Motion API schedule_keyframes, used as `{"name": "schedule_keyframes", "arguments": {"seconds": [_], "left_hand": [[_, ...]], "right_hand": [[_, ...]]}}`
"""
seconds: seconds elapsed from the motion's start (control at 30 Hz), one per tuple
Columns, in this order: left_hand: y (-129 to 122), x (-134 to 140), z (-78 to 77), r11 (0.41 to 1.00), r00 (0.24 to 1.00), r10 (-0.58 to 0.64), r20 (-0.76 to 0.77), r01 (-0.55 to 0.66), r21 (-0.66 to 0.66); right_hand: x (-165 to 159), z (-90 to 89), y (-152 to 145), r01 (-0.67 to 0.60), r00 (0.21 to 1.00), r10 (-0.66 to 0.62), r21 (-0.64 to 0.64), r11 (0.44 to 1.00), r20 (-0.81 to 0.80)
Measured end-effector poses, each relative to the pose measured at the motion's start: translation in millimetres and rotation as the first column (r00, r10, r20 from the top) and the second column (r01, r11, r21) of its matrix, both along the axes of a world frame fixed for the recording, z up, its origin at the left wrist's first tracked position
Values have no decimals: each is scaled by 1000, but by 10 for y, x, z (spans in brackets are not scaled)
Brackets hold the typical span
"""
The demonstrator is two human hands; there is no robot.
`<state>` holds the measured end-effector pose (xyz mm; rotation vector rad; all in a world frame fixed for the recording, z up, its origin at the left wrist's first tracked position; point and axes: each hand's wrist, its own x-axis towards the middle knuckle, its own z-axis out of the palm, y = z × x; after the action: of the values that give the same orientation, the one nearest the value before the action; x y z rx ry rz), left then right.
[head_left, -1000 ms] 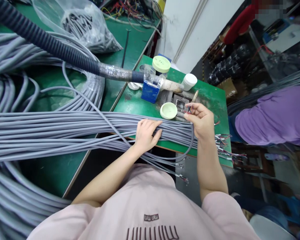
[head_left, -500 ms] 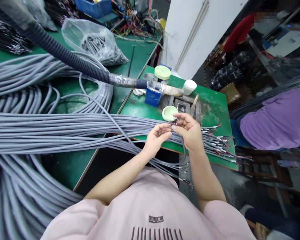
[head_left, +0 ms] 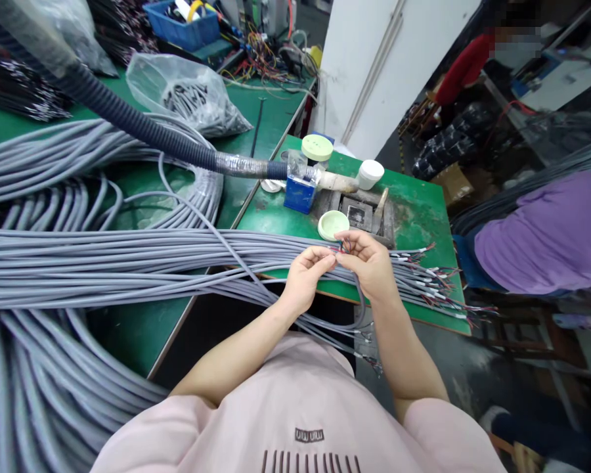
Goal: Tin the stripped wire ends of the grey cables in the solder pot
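Note:
My right hand (head_left: 370, 263) is closed around the stripped end of a grey cable (head_left: 361, 305), whose thin coloured wires (head_left: 343, 246) fan out between my hands. The cable loops down below that hand. Thumb and forefinger of my left hand (head_left: 306, 274) are pinched at the tips of those wires; the individual wire is too small to make out clearly. Under both hands lies a thick bundle of grey cables (head_left: 246, 246), their stripped ends (head_left: 431, 282) spread over the right side of the green table. A pale green lid-like dish (head_left: 333, 225) sits just beyond my fingers.
A square metal pot (head_left: 358, 214) with a brush-like stick (head_left: 381, 203) stands behind the dish. Nearby are a white cup (head_left: 371, 174), a green-lidded jar (head_left: 317, 150) and a blue box (head_left: 299, 193) under a ribbed hose (head_left: 152, 135). A person in purple (head_left: 546, 236) is at right.
The view has shifted slightly. My fingers have moved closer together at the wire ends, and the coloured wires show more plainly between them.

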<state>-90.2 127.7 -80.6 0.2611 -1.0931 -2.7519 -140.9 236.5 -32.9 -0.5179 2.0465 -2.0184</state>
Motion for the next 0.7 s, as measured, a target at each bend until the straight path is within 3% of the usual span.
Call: {"name": "schedule_keyframes", "arguments": {"seconds": [0.17,0.23,0.33,0.4,0.7], "left_hand": [[7,-8,-41,1000,1000,25,-13,-25,-3],[20,18,-65,991,995,71,-67,-78,-107],[67,81,-96,926,967,132,-220,-199,-320],[100,114,-116,900,951,126,-283,-229,-370],[7,-19,-175,993,994,93,-50,-96,-69]], "right_hand": [[-17,-34,32,-52,997,55,-61,997,51],[-13,-40,28,-19,998,23,-78,997,54],[4,-31,2,47,998,-43,-91,995,47],[13,-15,-14,69,996,-62,-97,993,67],[-1,33,-4,68,987,-41,-169,983,157]]}}
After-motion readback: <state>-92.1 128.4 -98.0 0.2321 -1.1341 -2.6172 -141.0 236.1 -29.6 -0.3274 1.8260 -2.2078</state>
